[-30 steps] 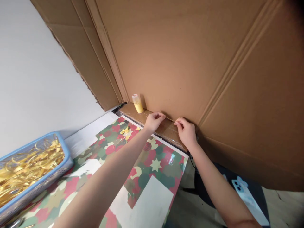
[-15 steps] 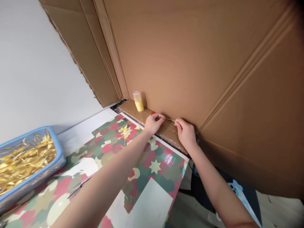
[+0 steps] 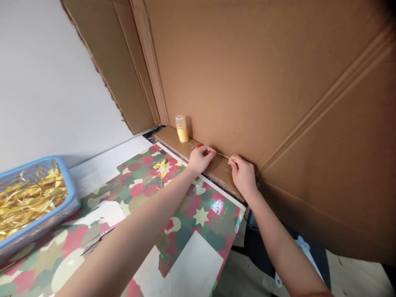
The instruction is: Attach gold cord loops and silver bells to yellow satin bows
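Note:
Between my two hands a thin gold cord (image 3: pixel 222 155) is stretched over the cardboard-covered ledge. My left hand (image 3: pixel 201 159) pinches one end, thumb against fingertips. At the other end my right hand (image 3: pixel 242 172) is closed on the cord. Just behind my left hand a small red thing (image 3: pixel 199 145) partly shows; its kind is hidden. A small bottle with yellow contents (image 3: pixel 182 130) stands upright on the ledge (image 3: pixel 168 135), to the left of my hands. On the patterned table cover nearby lies a yellow ribbon bow (image 3: pixel 160 165) with thin tails.
A blue basket (image 3: pixel 72 187) full of gold ribbon pieces stands at the left. Scissors (image 3: pixel 94 244) lie partly under my left forearm. A tall cardboard panel (image 3: pixel 247 74) rises behind the ledge. A dark seat (image 3: pixel 262 251) is below the table's right edge.
The view has shifted slightly. Both hands keep their hold on the taut cord, with almost no movement relative to the ledge.

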A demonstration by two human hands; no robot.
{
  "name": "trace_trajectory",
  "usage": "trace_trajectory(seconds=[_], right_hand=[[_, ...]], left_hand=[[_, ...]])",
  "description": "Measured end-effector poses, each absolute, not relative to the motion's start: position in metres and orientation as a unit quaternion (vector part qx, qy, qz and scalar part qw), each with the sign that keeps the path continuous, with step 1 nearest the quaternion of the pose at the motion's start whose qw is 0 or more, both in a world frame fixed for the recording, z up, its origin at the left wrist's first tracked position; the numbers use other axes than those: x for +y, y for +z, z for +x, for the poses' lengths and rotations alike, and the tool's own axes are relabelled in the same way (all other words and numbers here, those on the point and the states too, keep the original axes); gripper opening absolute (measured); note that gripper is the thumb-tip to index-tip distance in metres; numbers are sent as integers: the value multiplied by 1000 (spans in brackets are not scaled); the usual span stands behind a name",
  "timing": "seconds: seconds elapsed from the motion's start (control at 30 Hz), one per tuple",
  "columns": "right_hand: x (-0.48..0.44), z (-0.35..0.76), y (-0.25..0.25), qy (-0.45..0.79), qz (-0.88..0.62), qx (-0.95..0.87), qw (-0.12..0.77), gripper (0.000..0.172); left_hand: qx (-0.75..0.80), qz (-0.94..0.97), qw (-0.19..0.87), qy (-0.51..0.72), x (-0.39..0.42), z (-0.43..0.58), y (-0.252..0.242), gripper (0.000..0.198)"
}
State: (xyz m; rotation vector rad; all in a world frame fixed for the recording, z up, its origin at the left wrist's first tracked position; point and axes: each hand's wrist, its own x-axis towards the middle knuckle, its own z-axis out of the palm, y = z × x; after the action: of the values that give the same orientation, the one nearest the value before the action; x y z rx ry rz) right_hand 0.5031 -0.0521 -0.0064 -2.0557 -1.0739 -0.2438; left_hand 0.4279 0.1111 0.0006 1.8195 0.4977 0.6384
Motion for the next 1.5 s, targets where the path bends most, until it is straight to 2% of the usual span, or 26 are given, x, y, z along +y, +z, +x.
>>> trace_trajectory(seconds=[0.5,0.8,1.13,1.23,1.33,1.5], right_hand=[[-52,503,-8,-99,-799,-432,406,22],[-67,495,-11,-138,-791,-394,447,24],[-89,483,-5,-177,-782,-387,454,15],[-89,475,-5,-214,-769,-368,477,12],[-89,465,-13,-212,-753,-339,523,12],[-88,456,-26,-163,-745,-321,561,13]], left_hand=[[209,769,538,275,111,428,-1,15],[201,781,527,268,114,425,-2,15],[209,765,549,265,120,428,-10,33],[213,749,563,278,121,428,-12,28],[220,733,568,301,121,426,-11,7],[175,763,559,273,123,421,-5,13]])
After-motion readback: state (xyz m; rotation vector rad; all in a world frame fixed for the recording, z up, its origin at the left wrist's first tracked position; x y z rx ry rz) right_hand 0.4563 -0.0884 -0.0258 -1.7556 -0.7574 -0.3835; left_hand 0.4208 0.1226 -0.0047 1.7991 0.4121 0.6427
